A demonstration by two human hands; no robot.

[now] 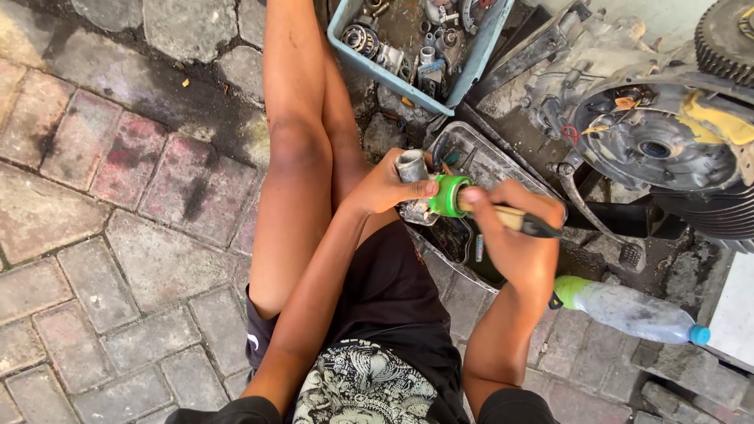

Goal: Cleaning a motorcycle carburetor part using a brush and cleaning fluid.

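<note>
i see my left hand (pixel 382 188) wrapped round a grey metal part (pixel 411 166), fingers closed on it, holding it over the oily pan (pixel 503 169) by my knee. my right hand (pixel 514 235) grips a brush (pixel 510 217), fingers pressed shut on the handle, its green collar (pixel 449 195) touching the part. i judge this is the scrubbing step; next calls for turning the part to reach uncleaned faces, keeping drips over the pan.

I count two hands, one green-collared metal part (pixel 440 192), one brush (pixel 510 220), one plastic bottle (pixel 628 310), one blue parts tray (pixel 479 55), one engine (pixel 652 133), one oil pan (pixel 479 157).
</note>
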